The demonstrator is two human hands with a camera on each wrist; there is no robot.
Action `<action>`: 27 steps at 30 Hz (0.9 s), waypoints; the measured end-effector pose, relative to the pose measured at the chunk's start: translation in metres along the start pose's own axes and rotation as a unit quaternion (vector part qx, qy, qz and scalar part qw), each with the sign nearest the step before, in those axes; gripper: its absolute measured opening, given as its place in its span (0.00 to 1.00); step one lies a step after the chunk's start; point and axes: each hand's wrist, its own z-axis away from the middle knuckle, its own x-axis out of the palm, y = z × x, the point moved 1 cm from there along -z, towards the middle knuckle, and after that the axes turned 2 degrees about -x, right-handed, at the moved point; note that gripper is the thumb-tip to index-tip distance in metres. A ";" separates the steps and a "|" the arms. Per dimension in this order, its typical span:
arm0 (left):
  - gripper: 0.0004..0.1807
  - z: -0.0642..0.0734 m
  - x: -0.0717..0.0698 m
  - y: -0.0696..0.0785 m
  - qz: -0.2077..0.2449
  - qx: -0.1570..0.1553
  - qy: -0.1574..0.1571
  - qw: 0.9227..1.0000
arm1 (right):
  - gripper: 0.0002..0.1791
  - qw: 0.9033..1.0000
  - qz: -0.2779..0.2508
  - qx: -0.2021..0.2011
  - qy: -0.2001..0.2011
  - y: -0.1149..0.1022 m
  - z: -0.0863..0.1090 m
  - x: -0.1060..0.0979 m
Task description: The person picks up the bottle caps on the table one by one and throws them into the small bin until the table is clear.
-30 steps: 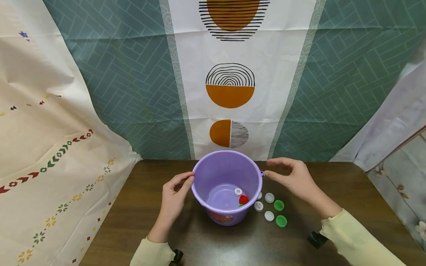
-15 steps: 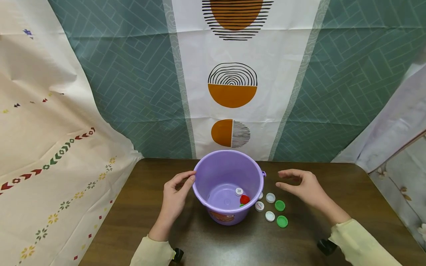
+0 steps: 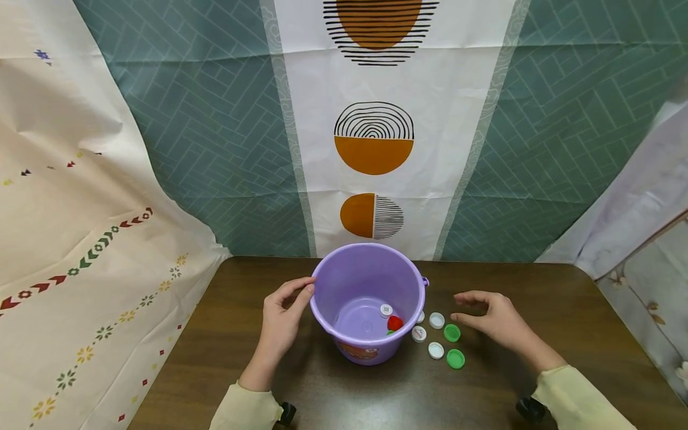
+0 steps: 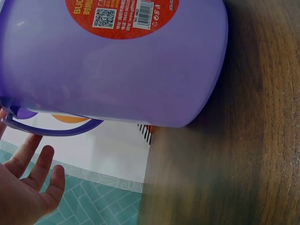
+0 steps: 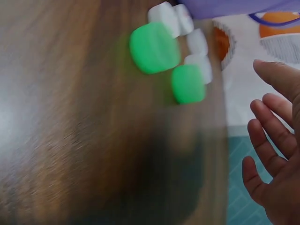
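Observation:
A purple bucket (image 3: pixel 367 325) stands upright on the table. In the head view my left hand (image 3: pixel 283 313) pinches its left rim between thumb and forefinger. The left wrist view shows the other fingers (image 4: pixel 43 164) spread below the bucket's handle (image 4: pixel 56 131). Inside the bucket lie a white cap (image 3: pixel 386 310), a red cap (image 3: pixel 395 323) and a bit of something green. To the right, my right hand (image 3: pixel 497 319) hovers with relaxed fingers and nothing in them. Just left of it, green caps (image 3: pixel 452 332) and white caps (image 3: pixel 436 350) lie on the wood.
The brown wooden table (image 3: pixel 226 358) ends at a patterned curtain (image 3: pixel 231 149) behind the bucket. A cream cloth (image 3: pixel 107 269) hangs on the left side. Pale floral fabric (image 3: pixel 645 239) hangs at the right edge.
My right hand has moved away from the bucket's right rim, to the right and down toward the caps. My left hand has stayed at the left rim.

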 end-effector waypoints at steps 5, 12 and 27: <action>0.12 0.000 0.001 0.000 0.002 -0.006 -0.003 1.000 | 0.29 0.999 0.025 0.020 -0.029 0.017 0.005 0.006; 0.12 0.000 0.001 -0.001 -0.001 -0.005 0.002 1.000 | 0.28 0.996 0.031 0.005 -0.079 0.025 0.006 0.009; 0.12 0.000 0.000 -0.001 0.001 -0.006 0.005 1.000 | 0.26 0.994 0.051 -0.032 -0.096 0.026 0.005 0.023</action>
